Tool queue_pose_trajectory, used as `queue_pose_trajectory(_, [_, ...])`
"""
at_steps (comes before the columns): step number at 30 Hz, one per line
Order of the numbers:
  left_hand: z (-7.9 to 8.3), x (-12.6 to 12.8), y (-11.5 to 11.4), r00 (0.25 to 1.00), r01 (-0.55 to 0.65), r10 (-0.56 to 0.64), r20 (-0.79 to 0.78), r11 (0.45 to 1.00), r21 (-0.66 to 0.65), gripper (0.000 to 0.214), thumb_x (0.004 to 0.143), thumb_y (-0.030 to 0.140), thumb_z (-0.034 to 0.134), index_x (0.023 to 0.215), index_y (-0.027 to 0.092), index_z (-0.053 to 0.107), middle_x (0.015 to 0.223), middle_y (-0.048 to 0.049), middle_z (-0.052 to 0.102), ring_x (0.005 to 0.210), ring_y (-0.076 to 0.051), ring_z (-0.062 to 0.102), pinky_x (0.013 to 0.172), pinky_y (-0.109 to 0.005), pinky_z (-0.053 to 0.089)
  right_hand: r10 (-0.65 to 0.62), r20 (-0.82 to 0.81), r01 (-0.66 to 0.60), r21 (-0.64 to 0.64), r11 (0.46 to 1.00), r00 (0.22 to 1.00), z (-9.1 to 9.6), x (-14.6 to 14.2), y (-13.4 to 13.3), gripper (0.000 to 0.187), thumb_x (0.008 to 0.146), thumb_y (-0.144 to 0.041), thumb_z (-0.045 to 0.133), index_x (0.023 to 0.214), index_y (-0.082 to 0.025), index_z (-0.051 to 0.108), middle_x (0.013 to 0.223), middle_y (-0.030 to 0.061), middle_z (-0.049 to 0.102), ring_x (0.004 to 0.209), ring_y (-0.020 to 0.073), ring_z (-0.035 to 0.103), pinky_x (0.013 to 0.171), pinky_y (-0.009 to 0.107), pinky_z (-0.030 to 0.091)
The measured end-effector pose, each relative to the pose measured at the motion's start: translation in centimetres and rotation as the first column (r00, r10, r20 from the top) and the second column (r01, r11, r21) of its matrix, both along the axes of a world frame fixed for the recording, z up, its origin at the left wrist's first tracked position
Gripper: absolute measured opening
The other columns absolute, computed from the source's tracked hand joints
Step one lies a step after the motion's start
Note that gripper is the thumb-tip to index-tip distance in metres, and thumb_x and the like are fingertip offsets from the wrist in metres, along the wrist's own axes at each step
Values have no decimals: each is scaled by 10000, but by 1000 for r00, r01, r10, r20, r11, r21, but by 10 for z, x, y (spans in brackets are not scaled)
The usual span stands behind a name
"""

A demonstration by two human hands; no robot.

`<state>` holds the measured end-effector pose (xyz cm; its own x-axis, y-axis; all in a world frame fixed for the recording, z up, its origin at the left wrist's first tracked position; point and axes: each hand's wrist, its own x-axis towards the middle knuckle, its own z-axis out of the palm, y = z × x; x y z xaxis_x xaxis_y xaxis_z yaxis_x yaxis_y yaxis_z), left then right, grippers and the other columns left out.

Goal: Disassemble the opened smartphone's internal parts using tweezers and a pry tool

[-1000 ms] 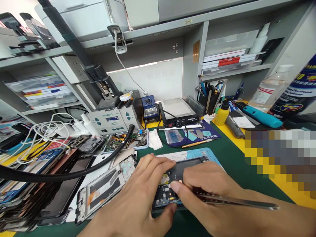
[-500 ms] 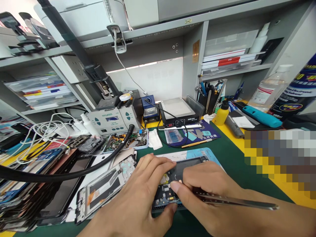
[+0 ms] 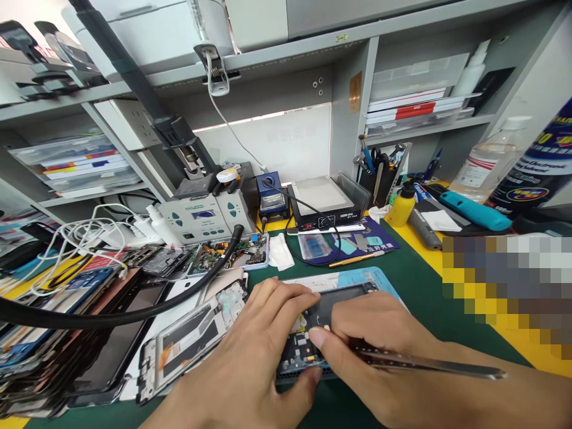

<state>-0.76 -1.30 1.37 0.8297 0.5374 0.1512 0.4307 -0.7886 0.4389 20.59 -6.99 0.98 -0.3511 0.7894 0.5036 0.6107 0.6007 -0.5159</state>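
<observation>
An opened phone (image 3: 300,351) with its circuit board exposed lies in front of me, partly under both hands. My left hand (image 3: 261,336) spans it, fingers over the far part and thumb at the near edge, steadying it. Metal tweezers (image 3: 429,364) are tucked in my right hand (image 3: 379,342), pointing out to the right. The thumb and bent index finger of that hand press together at the middle of the board; anything between them is hidden. Under the phone shows a blue-and-white pad (image 3: 361,277). Left of my left hand rests a stripped phone frame (image 3: 187,345).
Stacked phones and screens (image 3: 58,345) fill the left side. A black hose (image 3: 147,316) curves across them. Behind stand a tray of circuit boards (image 3: 232,256), a hot-air station (image 3: 201,217) and a flat heating unit (image 3: 328,202). A yellow bottle (image 3: 401,208) stands right, beyond a brass-coloured pen tool (image 3: 357,258).
</observation>
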Motion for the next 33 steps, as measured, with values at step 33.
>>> queue_pose_trajectory(33, [-4, 0, 1, 1000, 5, -5, 18, 1000, 1, 739, 823, 178, 684, 1478, 296, 363, 1475, -62, 459, 1388, -310, 398, 1228, -548, 324, 0, -20, 1, 35, 999, 1000, 2, -2, 3, 404, 990, -128, 525, 683, -232, 286, 607, -101, 315, 520, 73, 340, 561, 246, 307])
